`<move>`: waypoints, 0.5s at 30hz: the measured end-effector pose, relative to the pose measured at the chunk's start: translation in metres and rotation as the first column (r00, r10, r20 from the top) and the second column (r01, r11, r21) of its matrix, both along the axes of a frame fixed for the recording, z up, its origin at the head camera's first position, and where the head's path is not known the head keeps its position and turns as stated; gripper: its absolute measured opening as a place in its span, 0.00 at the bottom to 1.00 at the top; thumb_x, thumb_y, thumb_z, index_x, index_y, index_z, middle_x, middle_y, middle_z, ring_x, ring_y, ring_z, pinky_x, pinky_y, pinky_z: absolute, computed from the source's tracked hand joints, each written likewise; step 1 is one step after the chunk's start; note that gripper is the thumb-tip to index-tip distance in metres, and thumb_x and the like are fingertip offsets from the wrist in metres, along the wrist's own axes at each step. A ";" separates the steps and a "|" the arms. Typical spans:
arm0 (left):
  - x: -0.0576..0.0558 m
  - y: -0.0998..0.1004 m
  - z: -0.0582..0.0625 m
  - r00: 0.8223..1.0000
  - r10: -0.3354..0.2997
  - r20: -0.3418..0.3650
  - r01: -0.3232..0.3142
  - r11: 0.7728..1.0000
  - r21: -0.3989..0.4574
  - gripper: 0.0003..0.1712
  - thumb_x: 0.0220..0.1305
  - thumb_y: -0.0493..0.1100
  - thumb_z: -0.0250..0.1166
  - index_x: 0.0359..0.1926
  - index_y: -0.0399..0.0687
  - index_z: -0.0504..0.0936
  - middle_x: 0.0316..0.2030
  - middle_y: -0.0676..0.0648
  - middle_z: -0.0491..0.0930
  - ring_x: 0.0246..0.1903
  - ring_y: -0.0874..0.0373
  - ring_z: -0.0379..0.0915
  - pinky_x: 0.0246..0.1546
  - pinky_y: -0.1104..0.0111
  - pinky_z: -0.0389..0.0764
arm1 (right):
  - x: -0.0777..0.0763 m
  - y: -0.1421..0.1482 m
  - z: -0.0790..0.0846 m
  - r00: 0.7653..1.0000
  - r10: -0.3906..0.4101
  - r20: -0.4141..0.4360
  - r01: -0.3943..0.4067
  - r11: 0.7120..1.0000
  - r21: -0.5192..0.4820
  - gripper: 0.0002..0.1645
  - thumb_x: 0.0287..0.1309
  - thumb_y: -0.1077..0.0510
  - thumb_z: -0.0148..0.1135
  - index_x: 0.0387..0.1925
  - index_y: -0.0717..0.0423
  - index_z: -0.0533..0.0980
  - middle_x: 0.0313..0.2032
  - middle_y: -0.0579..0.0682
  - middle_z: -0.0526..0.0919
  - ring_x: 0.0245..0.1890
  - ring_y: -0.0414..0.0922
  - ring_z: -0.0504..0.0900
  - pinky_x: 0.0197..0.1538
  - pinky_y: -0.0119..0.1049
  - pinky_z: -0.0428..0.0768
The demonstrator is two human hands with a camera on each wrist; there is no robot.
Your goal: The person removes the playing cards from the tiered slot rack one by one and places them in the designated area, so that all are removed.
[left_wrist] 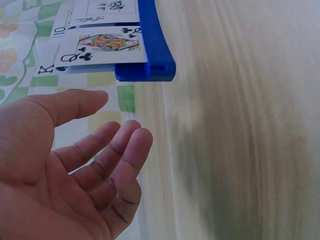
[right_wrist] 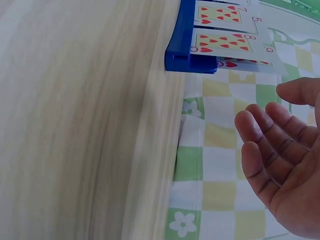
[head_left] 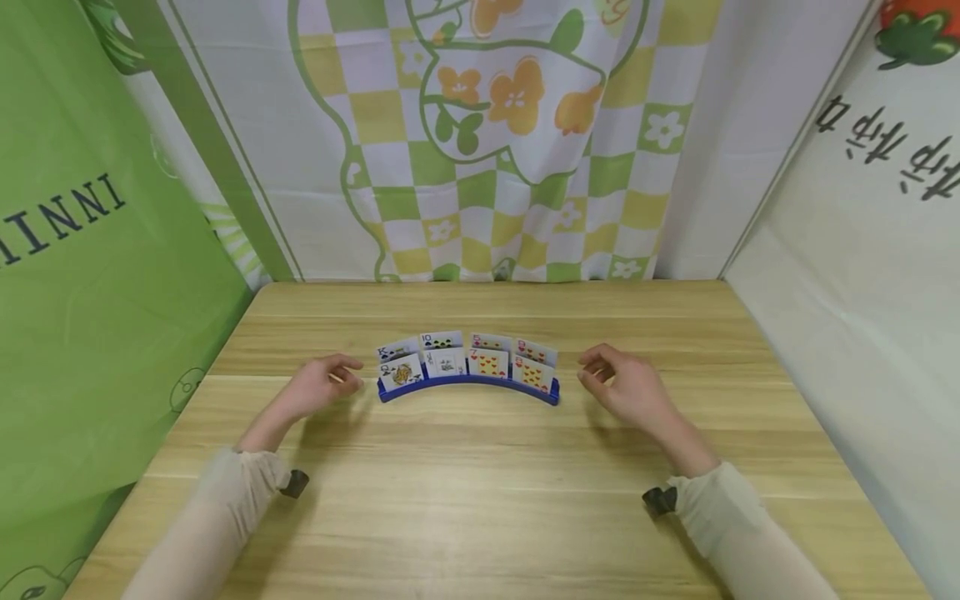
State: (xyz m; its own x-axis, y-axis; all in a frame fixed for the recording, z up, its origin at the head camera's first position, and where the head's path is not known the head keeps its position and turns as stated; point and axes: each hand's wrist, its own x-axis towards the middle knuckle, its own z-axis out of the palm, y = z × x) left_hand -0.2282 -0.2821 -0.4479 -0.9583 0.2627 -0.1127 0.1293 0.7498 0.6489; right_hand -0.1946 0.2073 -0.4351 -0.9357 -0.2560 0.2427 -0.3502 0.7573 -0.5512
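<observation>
A curved blue card holder (head_left: pixel 468 380) stands on the table with playing cards upright in two rows. Its front row shows a queen of clubs (head_left: pixel 401 372), a joker (head_left: pixel 446 363), a seven of hearts (head_left: pixel 488 364) and an eight of hearts (head_left: pixel 533 374). Behind them rise a king (head_left: pixel 397 348), a ten (head_left: pixel 441 339), a five (head_left: pixel 491 342) and a nine (head_left: pixel 536 352), partly hidden. My left hand (head_left: pixel 322 386) hovers just left of the holder, fingers loosely bent and holding nothing. Opposite it, my right hand (head_left: pixel 626 385) is likewise apart from the holder's right end, with nothing in it.
The wooden table (head_left: pixel 465 500) reaches back to a checked, flowered curtain (head_left: pixel 517 192). A green cloth (head_left: pixel 112 292) hangs along the left side, and a white cloth (head_left: pixel 862 275) with printed characters along the right. Small black devices sit at both wrists.
</observation>
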 end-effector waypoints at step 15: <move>0.005 0.010 -0.010 0.997 0.036 0.073 -0.036 0.999 0.000 0.24 0.66 0.42 0.63 0.61 0.39 0.76 0.44 0.38 0.84 0.38 0.52 0.82 0.37 0.66 0.81 | 0.003 -0.014 0.000 1.000 -0.003 0.027 0.004 0.999 -0.043 0.14 0.63 0.55 0.64 0.47 0.57 0.80 0.36 0.50 0.88 0.35 0.46 0.86 0.39 0.42 0.83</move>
